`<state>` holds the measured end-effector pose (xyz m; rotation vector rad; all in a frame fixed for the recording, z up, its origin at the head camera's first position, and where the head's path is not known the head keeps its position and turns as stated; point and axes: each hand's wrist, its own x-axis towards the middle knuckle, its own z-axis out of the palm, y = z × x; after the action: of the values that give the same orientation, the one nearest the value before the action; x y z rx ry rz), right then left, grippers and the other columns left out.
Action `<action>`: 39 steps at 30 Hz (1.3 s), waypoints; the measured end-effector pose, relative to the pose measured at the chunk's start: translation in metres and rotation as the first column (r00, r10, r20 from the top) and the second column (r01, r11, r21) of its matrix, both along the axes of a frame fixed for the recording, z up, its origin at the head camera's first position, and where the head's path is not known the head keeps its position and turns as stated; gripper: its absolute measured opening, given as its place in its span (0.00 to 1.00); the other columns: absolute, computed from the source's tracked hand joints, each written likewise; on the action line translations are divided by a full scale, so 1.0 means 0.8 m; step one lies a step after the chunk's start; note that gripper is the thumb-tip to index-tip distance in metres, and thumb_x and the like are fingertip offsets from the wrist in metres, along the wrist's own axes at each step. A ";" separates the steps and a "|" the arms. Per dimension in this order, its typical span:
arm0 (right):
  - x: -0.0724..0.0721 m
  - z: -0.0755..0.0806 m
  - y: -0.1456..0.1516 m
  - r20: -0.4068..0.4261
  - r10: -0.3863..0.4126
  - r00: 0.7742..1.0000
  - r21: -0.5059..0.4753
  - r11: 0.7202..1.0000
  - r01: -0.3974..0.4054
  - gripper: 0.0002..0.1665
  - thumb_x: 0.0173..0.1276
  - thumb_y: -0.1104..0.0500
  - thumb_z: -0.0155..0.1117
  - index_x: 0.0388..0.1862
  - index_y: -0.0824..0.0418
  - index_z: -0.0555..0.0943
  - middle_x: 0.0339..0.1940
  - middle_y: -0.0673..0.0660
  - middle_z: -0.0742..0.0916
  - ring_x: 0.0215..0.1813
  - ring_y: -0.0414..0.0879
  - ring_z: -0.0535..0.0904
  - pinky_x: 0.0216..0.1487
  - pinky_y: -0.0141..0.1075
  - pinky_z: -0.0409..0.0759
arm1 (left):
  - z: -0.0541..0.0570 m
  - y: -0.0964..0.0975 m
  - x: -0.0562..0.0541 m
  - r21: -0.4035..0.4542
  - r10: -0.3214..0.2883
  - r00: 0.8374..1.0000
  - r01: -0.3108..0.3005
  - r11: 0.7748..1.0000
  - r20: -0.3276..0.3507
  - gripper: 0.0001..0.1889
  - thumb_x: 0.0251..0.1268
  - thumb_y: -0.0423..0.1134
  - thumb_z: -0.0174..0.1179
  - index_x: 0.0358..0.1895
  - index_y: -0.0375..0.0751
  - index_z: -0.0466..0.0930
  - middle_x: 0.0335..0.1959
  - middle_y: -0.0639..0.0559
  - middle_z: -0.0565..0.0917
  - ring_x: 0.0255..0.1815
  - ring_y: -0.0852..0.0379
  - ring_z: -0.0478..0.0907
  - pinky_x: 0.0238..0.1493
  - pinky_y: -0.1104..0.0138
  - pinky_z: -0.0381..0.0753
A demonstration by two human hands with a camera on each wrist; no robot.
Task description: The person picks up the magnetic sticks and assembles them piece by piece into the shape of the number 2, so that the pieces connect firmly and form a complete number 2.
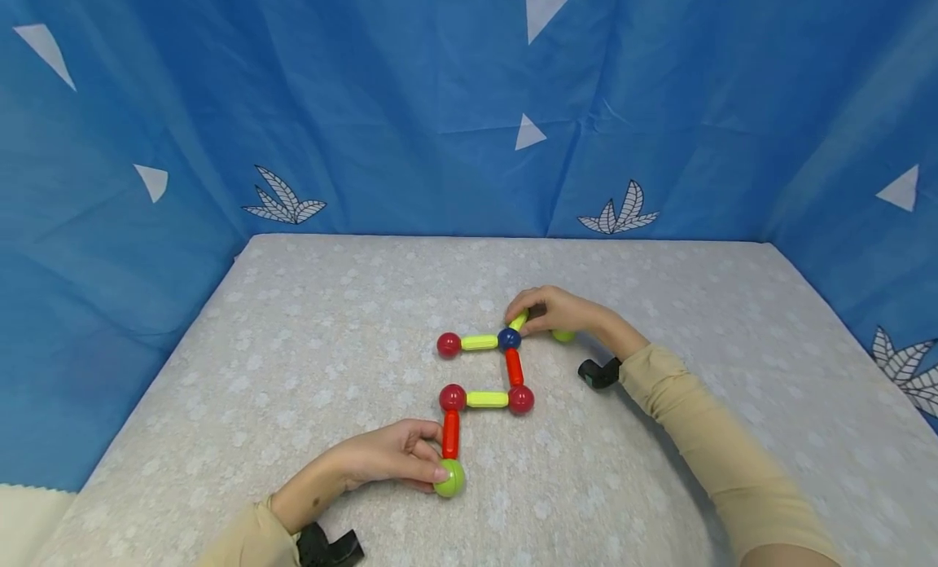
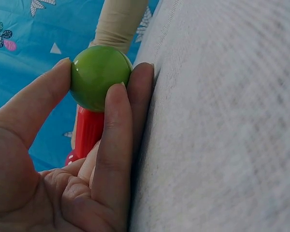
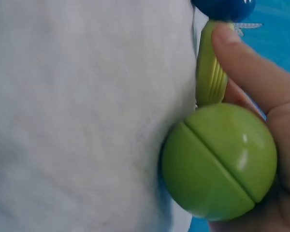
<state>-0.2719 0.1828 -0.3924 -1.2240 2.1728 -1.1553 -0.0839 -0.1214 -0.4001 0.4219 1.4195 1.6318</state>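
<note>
A zigzag chain of magnetic rods and balls lies on the table. My left hand [image 1: 392, 455] pinches the green ball [image 2: 99, 77] at its near end, which joins a red rod [image 1: 450, 434]. That rod leads to a red ball [image 1: 453, 397], a yellow-green rod [image 1: 487, 399] and another red ball [image 1: 521, 399]. A second red rod [image 1: 515, 367] runs up to the blue ball [image 1: 509, 339]. My right hand [image 1: 558, 310] pinches a yellow-green rod [image 3: 211, 67] that meets the blue ball. Near the right palm, another green ball [image 3: 220, 162] appears to touch this rod's other end.
From the blue ball, a yellow-green rod [image 1: 479, 342] reaches left to a red ball [image 1: 449, 345]. Black wrist devices [image 1: 599, 374] show beside both sleeves. A patterned cloth covers the table [image 1: 315, 331], and blue curtains [image 1: 440, 103] surround its back and sides.
</note>
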 end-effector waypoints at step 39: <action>0.008 0.005 -0.003 -0.118 -0.246 0.962 0.042 0.967 0.252 0.11 0.64 0.62 0.65 0.45 0.63 0.85 0.41 0.53 0.84 0.44 0.47 0.76 0.46 0.40 0.74 | 0.000 0.001 0.000 0.016 0.000 1.000 0.000 1.000 -0.011 0.18 0.60 0.33 0.63 0.48 0.26 0.69 0.35 0.44 0.84 0.38 0.56 0.81 0.41 0.63 0.79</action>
<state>-0.2657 0.1801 -0.3887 -1.0349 2.4831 -1.1347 -0.0839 -0.1205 -0.4004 0.4414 1.4151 1.6442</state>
